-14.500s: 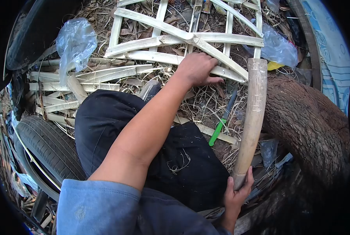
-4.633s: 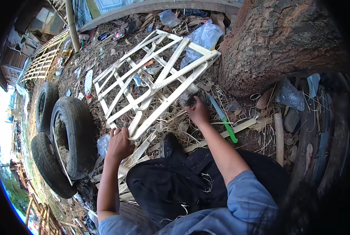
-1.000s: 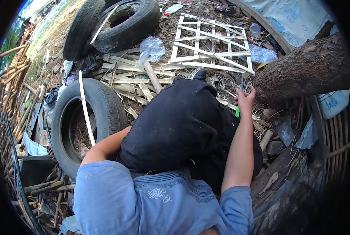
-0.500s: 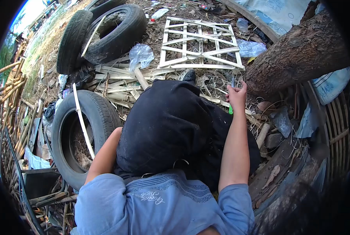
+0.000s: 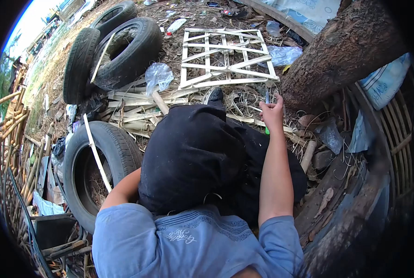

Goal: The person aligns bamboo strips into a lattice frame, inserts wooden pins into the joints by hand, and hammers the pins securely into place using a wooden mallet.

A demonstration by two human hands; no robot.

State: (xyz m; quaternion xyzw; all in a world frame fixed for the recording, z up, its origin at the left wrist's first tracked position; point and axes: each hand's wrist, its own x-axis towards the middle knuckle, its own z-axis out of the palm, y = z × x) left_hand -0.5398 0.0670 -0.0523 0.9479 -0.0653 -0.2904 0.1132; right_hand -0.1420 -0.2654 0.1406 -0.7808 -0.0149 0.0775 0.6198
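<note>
My right hand (image 5: 272,115) is closed around a small knife (image 5: 267,97), its grey blade pointing away from me and a bit of green handle showing below the fingers. It is held above the litter-strewn ground, left of the tree trunk (image 5: 341,55). Just beyond the hand lies a lattice panel (image 5: 227,69) of pale split-bamboo strips, woven crosswise. My left hand is hidden behind my raised knee in black cloth; only the forearm (image 5: 128,187) shows, beside a tyre (image 5: 118,143). A thin pale strip (image 5: 95,150) leans across that tyre.
More tyres (image 5: 135,58) stand at the upper left. Loose bamboo slats (image 5: 128,104) are piled in front of my knee, near a clear plastic bag (image 5: 159,76). A slatted bamboo frame (image 5: 399,148) is at the right, and bamboo poles (image 5: 12,123) stack up at the far left.
The whole view has shifted, so the ground things sit lower and slightly left. My right hand keeps hold of the knife, with less green handle showing. My left forearm has drawn further behind the knee.
</note>
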